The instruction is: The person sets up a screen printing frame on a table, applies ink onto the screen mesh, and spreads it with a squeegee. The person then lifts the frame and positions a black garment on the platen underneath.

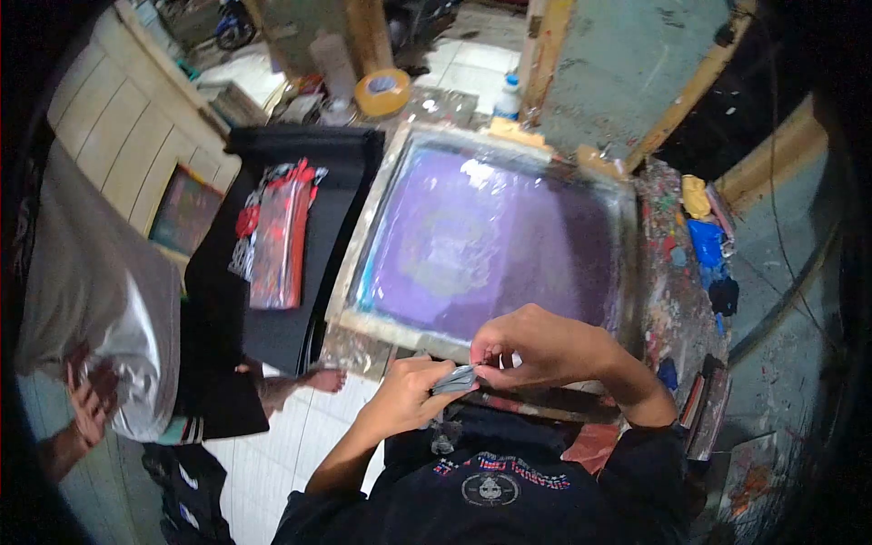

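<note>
On my feed, L hand holds the grey wad (454, 380) by the screen's (527, 232) near edge, R hand (549, 341) pinching its tip. Step's prob. opening or sorting it; next move prob. needs steady L hand (401, 398), light R pull.

White glare struck the purple screen (504, 241), shadow dimmed its right side, and lens distortion curved everything toward black corners

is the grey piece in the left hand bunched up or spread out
Bunched up: the grey piece shows as a small, narrow bundle in the left hand, right hand at its end. Cannot tell whether it's neatly folded.
</note>
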### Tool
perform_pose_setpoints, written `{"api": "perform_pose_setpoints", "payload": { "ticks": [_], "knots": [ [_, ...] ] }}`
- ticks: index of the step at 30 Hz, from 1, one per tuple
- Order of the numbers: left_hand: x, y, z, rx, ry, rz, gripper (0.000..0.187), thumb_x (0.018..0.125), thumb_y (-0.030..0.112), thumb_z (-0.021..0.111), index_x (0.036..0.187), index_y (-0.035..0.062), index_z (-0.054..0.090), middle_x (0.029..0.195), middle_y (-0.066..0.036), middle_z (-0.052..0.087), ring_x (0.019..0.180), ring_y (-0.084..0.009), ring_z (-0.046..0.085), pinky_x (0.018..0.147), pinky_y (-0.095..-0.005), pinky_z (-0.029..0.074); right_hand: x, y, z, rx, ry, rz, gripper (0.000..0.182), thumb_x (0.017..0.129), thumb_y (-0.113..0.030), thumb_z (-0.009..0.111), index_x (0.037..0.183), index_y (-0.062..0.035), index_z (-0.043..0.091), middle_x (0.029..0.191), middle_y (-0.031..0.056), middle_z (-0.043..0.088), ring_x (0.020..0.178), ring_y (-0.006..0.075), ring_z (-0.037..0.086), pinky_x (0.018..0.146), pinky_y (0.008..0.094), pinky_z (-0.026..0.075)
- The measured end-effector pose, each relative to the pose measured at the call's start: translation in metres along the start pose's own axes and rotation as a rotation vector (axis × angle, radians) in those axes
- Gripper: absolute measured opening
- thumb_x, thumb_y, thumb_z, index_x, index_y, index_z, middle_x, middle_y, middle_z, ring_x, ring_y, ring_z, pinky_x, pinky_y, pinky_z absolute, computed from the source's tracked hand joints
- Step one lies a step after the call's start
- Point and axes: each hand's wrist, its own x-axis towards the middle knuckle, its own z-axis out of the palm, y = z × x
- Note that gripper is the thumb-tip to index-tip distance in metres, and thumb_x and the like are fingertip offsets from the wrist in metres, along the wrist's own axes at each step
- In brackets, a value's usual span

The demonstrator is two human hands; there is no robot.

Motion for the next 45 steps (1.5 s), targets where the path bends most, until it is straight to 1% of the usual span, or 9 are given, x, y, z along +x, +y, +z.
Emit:
{"api": "perform_pose_setpoints", "payload": {
  "ticks": [3, 7, 14, 19, 24, 31, 34, 43, 45],
  "knots": [
    [-0.041, -0.008, -0.003, 0.007, 0.068, -0.033, 0.022, 0.090, 0.022, 0.079, 0.091, 0.0017, 0.069, 0.069, -0.017, 0.063, 0.067, -0.0378, 0.064, 0.062, -0.0456, 0.047, 0.022, 0.003, 0.032, 0.040, -0.143, 0.046, 0.015, 0.090, -0.012, 0.077, 0.098, -0.0010, 0.071, 0.083, 0.0122, 0.073, 0.075, 0.0239, 0.073, 0.068, 0.0355, 0.056],
    [-0.101, -0.019, -0.004, 0.001, 0.139, -0.143, 0.023, 0.089, 0.022, 0.080, 0.090, 0.0023, 0.068, 0.068, -0.016, 0.062, 0.064, -0.0365, 0.063, 0.063, -0.0441, 0.047, 0.057, 0.011, 0.086, 0.067, -0.204, -0.184, 0.015, 0.090, -0.011, 0.075, 0.098, 0.0011, 0.072, 0.084, 0.0129, 0.073, 0.073, 0.0252, 0.072, 0.068, 0.0363, 0.056],
    [-0.204, -0.041, 0.009, -0.090, 0.218, -0.292, 0.028, 0.089, 0.025, 0.081, 0.086, 0.0028, 0.065, 0.068, -0.012, 0.059, 0.062, -0.0330, 0.059, 0.060, -0.0423, 0.044, 0.099, 0.006, 0.179, 0.115, -0.377, -0.039, 0.019, 0.084, -0.015, 0.079, 0.088, 0.0018, 0.071, 0.081, 0.0139, 0.072, 0.072, 0.0235, 0.072, 0.065, 0.0352, 0.055],
    [-0.253, -0.052, 0.027, -0.141, 0.235, -0.372, 0.022, 0.096, 0.024, 0.074, 0.096, 0.0037, 0.066, 0.067, -0.016, 0.062, 0.059, -0.0379, 0.062, 0.056, -0.0442, 0.046, 0.109, 0.015, 0.250, -0.020, -0.211, -0.141, 0.028, 0.072, -0.017, 0.084, 0.076, -0.0018, 0.061, 0.072, 0.0109, 0.067, 0.065, 0.0256, 0.069, 0.062, 0.0355, 0.054],
    [-0.287, -0.060, 0.037, -0.230, 0.212, -0.505, 0.016, 0.103, 0.018, 0.064, 0.098, 0.0034, 0.065, 0.066, -0.020, 0.061, 0.060, -0.0409, 0.062, 0.057, -0.0455, 0.046, 0.107, 0.028, 0.292, 0.003, -0.191, -0.162, 0.026, 0.072, -0.015, 0.084, 0.075, -0.0033, 0.061, 0.070, 0.0093, 0.064, 0.064, 0.0248, 0.067, 0.060, 0.0363, 0.054],
    [-0.311, -0.077, 0.047, -0.287, 0.260, -0.608, 0.022, 0.105, 0.021, 0.062, 0.094, 0.0027, 0.062, 0.065, -0.021, 0.059, 0.059, -0.0423, 0.059, 0.056, -0.0467, 0.044, 0.112, 0.040, 0.330, 0.002, -0.084, -0.160, 0.025, 0.072, -0.013, 0.083, 0.073, -0.0040, 0.060, 0.068, 0.0085, 0.062, 0.062, 0.0258, 0.066, 0.059, 0.0364, 0.054],
    [-0.316, -0.086, 0.051, -0.328, 0.253, -0.680, 0.024, 0.106, 0.022, 0.060, 0.092, 0.0030, 0.061, 0.064, -0.022, 0.058, 0.059, -0.0429, 0.059, 0.056, -0.0472, 0.044, 0.116, 0.046, 0.339, 0.011, -0.080, -0.100, 0.023, 0.076, -0.016, 0.079, 0.075, -0.0032, 0.061, 0.072, 0.0131, 0.066, 0.065, 0.0331, 0.067, 0.065, 0.0435, 0.055],
    [-0.319, -0.108, 0.061, -0.341, 0.293, -0.745, 0.028, 0.107, 0.025, 0.057, 0.090, 0.0036, 0.060, 0.063, -0.020, 0.057, 0.059, -0.0423, 0.060, 0.056, -0.0475, 0.044, 0.131, 0.064, 0.352, -0.037, -0.088, -0.006, 0.019, 0.076, -0.015, 0.076, 0.075, -0.0023, 0.062, 0.073, 0.0158, 0.067, 0.069, 0.0357, 0.069, 0.065, 0.0449, 0.055],
    [-0.318, -0.111, 0.061, -0.329, 0.305, -0.743, 0.028, 0.108, 0.026, 0.056, 0.090, 0.0038, 0.060, 0.062, -0.020, 0.057, 0.058, -0.0417, 0.060, 0.056, -0.0474, 0.044, 0.134, 0.073, 0.359, -0.058, -0.059, -0.018, 0.020, 0.073, -0.012, 0.078, 0.073, -0.0026, 0.061, 0.069, 0.0119, 0.064, 0.064, 0.0298, 0.067, 0.061, 0.0395, 0.055]
  ]
}}
